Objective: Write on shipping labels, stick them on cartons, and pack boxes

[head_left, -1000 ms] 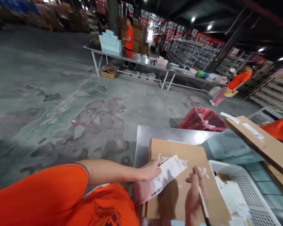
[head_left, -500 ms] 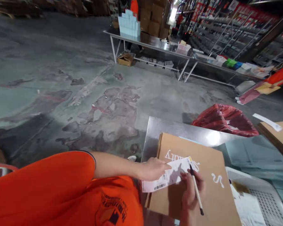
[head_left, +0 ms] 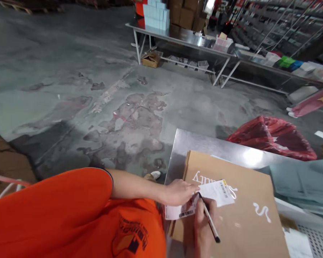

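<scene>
A white printed shipping label (head_left: 216, 192) with barcodes and a yellow corner lies on a flat brown cardboard box (head_left: 242, 222). My left hand (head_left: 179, 192) is closed at the label's near-left part, fingers together and pressing it against the cardboard. My right hand (head_left: 204, 218) grips a pale pen (head_left: 210, 220) with dark ends. The pen's upper-left end is at the label, close to my left fingertips. Part of the print is hidden under both hands. White lettering shows on the cardboard beyond the label.
The cardboard stack rests on a metal table (head_left: 187, 139). A white perforated basket (head_left: 317, 236) stands at the right, with teal plastic-like sheets (head_left: 298, 179) beyond. A red bag-lined bin (head_left: 269, 138) stands past the table edge. Farther off are long worktables (head_left: 188, 41) and a person's legs (head_left: 307, 105).
My right hand and the pen have moved left across the label, toward my left fingertips. The label's far end is now uncovered and lies flatter. The view has shifted slightly.
</scene>
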Action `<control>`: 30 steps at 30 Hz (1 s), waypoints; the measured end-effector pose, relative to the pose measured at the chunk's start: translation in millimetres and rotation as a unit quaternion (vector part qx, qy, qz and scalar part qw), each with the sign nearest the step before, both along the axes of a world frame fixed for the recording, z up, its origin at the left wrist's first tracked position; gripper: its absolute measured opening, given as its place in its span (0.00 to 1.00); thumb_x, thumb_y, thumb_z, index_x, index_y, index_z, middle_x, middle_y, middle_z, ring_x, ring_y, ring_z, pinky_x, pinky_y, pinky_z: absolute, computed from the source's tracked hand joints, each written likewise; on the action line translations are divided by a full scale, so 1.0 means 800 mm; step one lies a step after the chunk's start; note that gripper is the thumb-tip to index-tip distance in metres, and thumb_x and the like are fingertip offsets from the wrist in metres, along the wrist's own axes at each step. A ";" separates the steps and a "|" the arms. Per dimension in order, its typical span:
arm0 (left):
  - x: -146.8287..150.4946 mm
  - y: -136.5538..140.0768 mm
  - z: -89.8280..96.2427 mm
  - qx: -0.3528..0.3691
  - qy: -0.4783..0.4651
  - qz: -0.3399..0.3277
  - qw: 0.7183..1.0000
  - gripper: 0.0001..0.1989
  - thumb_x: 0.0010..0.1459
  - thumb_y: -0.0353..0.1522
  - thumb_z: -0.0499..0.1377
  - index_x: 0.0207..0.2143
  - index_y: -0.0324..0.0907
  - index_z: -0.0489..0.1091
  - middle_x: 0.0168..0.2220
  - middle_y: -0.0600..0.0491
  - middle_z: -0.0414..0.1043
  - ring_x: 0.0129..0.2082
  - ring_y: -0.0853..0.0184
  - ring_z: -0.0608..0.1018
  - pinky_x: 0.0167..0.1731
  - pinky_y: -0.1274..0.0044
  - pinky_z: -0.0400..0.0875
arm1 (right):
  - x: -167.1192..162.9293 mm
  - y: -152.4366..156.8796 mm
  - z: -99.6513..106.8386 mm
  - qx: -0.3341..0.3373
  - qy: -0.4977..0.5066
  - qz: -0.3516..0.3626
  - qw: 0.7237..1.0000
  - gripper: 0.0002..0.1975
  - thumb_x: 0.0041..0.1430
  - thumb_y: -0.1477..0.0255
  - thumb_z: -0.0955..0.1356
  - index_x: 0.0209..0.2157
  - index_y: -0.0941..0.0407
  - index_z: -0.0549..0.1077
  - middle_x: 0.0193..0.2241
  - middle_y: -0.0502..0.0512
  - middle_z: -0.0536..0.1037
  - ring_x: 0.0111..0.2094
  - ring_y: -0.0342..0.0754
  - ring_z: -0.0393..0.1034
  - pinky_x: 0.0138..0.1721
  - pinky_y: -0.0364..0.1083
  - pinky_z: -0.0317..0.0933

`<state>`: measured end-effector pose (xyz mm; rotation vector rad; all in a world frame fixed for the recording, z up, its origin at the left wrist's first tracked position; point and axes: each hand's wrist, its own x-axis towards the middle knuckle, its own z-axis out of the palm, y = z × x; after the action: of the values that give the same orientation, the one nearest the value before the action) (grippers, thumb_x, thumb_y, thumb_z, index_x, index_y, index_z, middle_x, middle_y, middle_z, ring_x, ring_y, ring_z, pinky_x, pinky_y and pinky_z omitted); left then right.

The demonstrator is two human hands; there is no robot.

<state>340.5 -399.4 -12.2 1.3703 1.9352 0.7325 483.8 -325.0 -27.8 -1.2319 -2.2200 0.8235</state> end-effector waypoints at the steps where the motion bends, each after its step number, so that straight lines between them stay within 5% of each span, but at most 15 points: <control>1: 0.000 0.000 0.001 -0.003 0.006 -0.009 1.000 0.22 0.61 0.24 0.53 0.57 0.37 0.70 0.51 0.40 0.77 0.44 0.48 0.81 0.40 0.67 0.73 | 0.001 0.002 -0.001 0.000 0.003 0.007 1.000 0.17 0.58 0.56 0.65 0.32 0.56 0.73 0.25 0.53 0.77 0.25 0.46 0.69 0.27 0.44 0.59; 6: -0.002 0.001 0.009 -0.019 0.055 -0.046 0.997 0.21 0.62 0.26 0.54 0.58 0.37 0.68 0.49 0.42 0.78 0.43 0.53 0.81 0.37 0.71 0.73 | 0.006 0.010 -0.001 -0.001 0.023 0.044 0.999 0.15 0.55 0.58 0.66 0.28 0.56 0.72 0.23 0.54 0.77 0.22 0.48 0.70 0.25 0.45 0.61; 11: -0.001 0.002 0.010 0.005 0.077 -0.052 0.996 0.20 0.61 0.25 0.54 0.55 0.38 0.70 0.46 0.44 0.79 0.40 0.56 0.82 0.34 0.73 0.73 | -0.001 -0.001 0.013 -0.026 0.022 -0.023 0.999 0.15 0.58 0.56 0.65 0.32 0.55 0.71 0.24 0.52 0.76 0.24 0.47 0.69 0.27 0.46 0.61; 30: -0.006 0.006 0.020 -0.036 0.104 -0.083 0.990 0.17 0.63 0.29 0.52 0.54 0.40 0.68 0.45 0.48 0.80 0.40 0.59 0.83 0.30 0.76 0.73 | 0.009 0.002 0.003 -0.025 0.088 -0.037 0.995 0.11 0.54 0.61 0.67 0.28 0.55 0.70 0.23 0.49 0.73 0.27 0.49 0.69 0.29 0.46 0.62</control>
<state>336.1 -394.8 3.7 1.5940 1.9545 0.4506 491.2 -323.2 -25.6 -1.2082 -2.0136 0.9271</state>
